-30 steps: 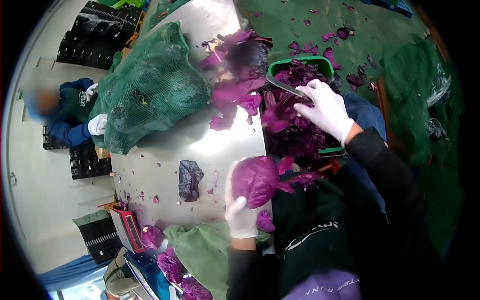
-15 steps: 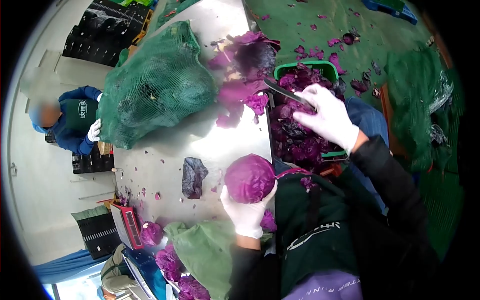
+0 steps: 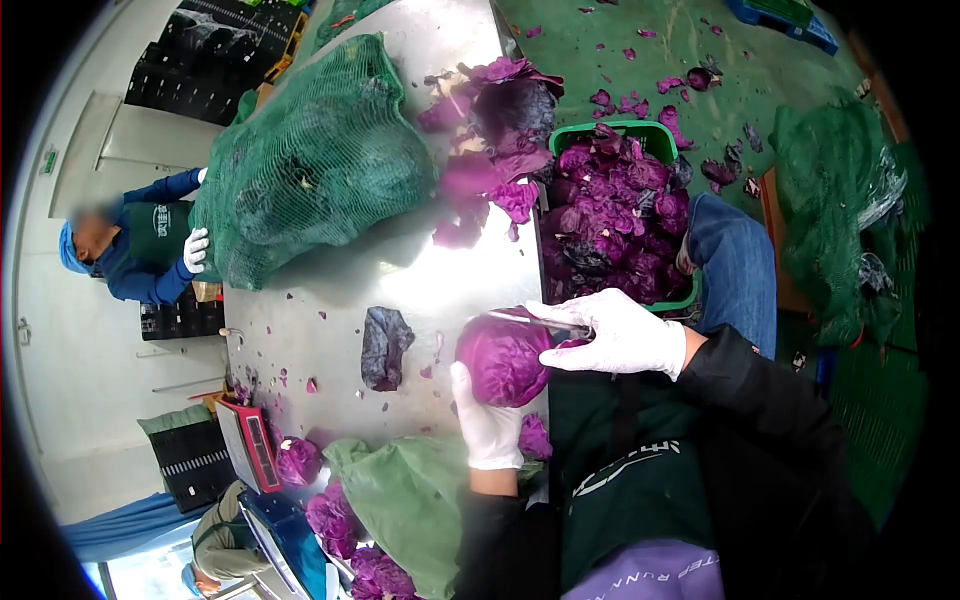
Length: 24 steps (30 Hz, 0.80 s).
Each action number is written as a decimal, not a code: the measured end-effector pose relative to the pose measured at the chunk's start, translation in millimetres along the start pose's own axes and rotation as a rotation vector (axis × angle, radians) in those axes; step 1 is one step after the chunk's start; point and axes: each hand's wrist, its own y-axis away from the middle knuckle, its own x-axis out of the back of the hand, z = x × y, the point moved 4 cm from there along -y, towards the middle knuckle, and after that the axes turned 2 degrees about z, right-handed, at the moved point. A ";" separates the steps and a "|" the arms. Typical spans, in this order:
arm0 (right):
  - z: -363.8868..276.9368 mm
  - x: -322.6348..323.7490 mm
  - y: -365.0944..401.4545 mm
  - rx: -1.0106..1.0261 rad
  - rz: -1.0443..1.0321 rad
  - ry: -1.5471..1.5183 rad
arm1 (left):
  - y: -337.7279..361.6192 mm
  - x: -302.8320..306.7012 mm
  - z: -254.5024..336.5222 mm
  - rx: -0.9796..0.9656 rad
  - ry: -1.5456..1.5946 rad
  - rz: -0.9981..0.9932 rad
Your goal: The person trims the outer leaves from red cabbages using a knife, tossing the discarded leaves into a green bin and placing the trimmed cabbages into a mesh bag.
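A purple cabbage [image 3: 500, 365] is cradled in my gloved left hand [image 3: 488, 425] over the near edge of the metal table [image 3: 300, 340]. My gloved right hand [image 3: 630, 335] grips a knife [image 3: 540, 320], whose blade lies along the top of the cabbage. The fingers of that hand come close to the cabbage's right side. On the table beyond sits a dark outer leaf [image 3: 385, 348]. Just right of the table edge stands a green crate [image 3: 652, 130] heaped with purple leaves [image 3: 615, 215].
A large green mesh sack [image 3: 315, 165] lies on the table, with a person [image 3: 155, 240] behind it. Loose leaves [image 3: 505, 120] are piled beside it. Trimmed cabbages [image 3: 335, 520], a green cloth sack [image 3: 400, 500] and a red scale [image 3: 250, 445] occupy the left end.
My right hand has come from above the crate to the cabbage, bringing the knife blade against it. The leaf strip trailing from the cabbage no longer shows.
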 end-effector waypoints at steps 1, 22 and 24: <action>-0.1 -0.7 0.6 -0.018 -0.015 -0.019 | 0.0 0.8 0.7 -0.003 -0.024 -0.020; -31.9 -5.1 -6.3 0.436 0.340 0.421 | -3.4 -2.6 5.1 0.056 0.002 -0.039; -31.2 0.6 -7.1 0.433 0.361 0.562 | -1.1 -2.4 5.3 0.083 0.002 -0.085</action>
